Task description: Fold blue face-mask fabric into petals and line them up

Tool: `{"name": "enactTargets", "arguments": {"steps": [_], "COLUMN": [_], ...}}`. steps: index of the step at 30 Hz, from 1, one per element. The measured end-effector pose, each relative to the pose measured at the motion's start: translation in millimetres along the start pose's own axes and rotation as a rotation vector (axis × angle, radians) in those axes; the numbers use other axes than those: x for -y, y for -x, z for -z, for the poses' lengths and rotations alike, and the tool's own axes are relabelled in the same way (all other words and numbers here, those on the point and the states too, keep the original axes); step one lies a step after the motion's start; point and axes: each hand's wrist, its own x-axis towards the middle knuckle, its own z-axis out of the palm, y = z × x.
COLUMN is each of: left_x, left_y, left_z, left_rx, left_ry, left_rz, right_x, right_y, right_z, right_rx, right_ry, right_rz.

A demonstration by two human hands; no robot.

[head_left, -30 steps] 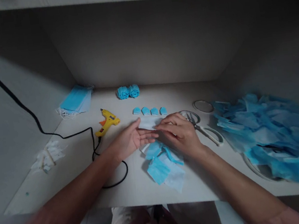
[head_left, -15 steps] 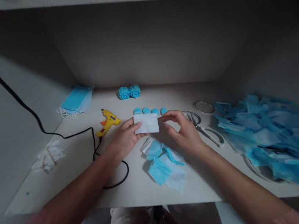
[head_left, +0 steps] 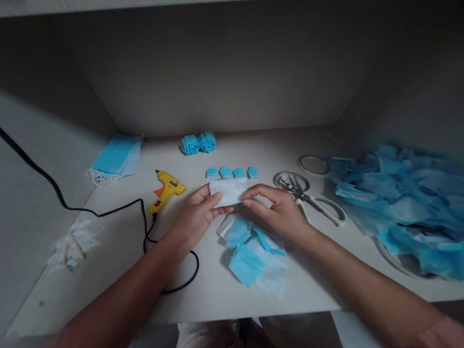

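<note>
A small white rectangle of face-mask fabric point(head_left: 231, 190) is held up above the table. My left hand point(head_left: 197, 212) grips its left side, thumb on top and fingers beneath. My right hand point(head_left: 278, 209) pinches its lower right corner between thumb and fingertips. Just beyond it lies a row of several small blue folded fabric pieces point(head_left: 238, 172). Below my hands rests a loose heap of blue and white fabric scraps point(head_left: 248, 261). White-handled scissors point(head_left: 314, 202) lie to the right of my right hand, their blades over a metal ring.
A yellow glue gun point(head_left: 166, 190) with a black cord point(head_left: 102, 213) lies at left. Behind it sit stacked face masks point(head_left: 115, 155); two rolled blue fabric flowers point(head_left: 198, 143) stand at the back. Glue sticks on white scraps point(head_left: 73, 248) lie far left. A large blue fabric pile point(head_left: 431, 209) fills the right.
My right hand has moved left and closed on the corner of the white fabric piece. My left hand keeps its hold. The view has shifted slightly.
</note>
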Motion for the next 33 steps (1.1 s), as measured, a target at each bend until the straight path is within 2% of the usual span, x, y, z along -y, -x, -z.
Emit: {"name": "enactTargets", "arguments": {"steps": [4,16,23,30,33], "left_x": [-0.3,-2.6,-3.2,3.3,3.8], "left_y": [0.6,2.9,4.1,3.0,2.2], "left_z": [-0.3,-5.1,-5.5,-2.0,-0.4], "left_rx": [0.024,0.034,0.049,0.083,0.061], "left_ry": [-0.049,-0.070,-0.198,-0.219,-0.248], "left_rz": [0.003,0.024,0.020,-0.003,-0.016], "right_x": [1.6,6.8,5.5,2.7,3.2], "right_y": [0.5,0.0,-0.2,-0.7,-1.0], "right_z": [-1.8,-2.1,-2.0,-1.9,-2.0], "right_rx": [-0.015,-0.052,-0.048,-0.055,-0.051], "right_ry": [-0.076,-0.088,-0.069,-0.037,-0.037], "right_rz": [-0.070,-0.122,-0.101,-0.064,-0.072]}}
